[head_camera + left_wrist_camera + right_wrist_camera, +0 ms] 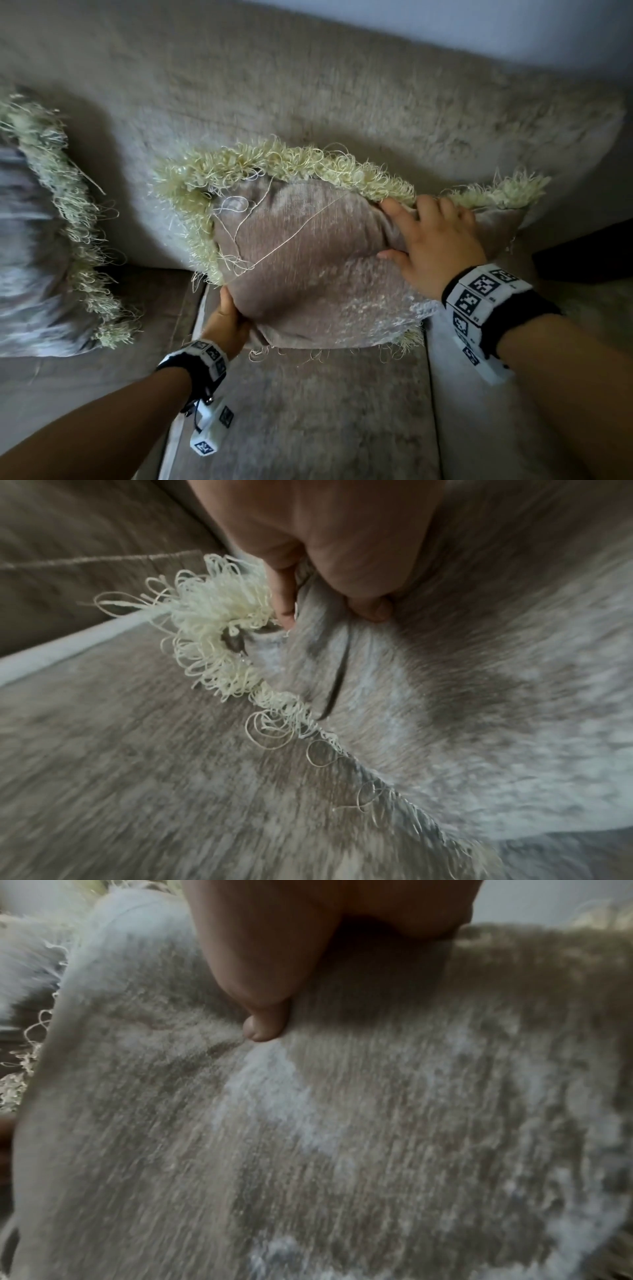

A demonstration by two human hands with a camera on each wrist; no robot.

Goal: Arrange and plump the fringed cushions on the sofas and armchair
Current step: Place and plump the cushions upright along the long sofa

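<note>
A taupe fringed cushion [308, 253] leans against the sofa [308, 78] backrest at the centre of the head view, its base on the seat. The left hand [224, 327], at seven o'clock of it, pinches the lower corner fabric between thumb and fingers, likely to steady it. The right hand [433, 240], at three o'clock, grips the upper right edge under the pale fringe, seemingly to pull the filling into shape. A second fringed cushion [44, 246] lies at nine o'clock.
</note>
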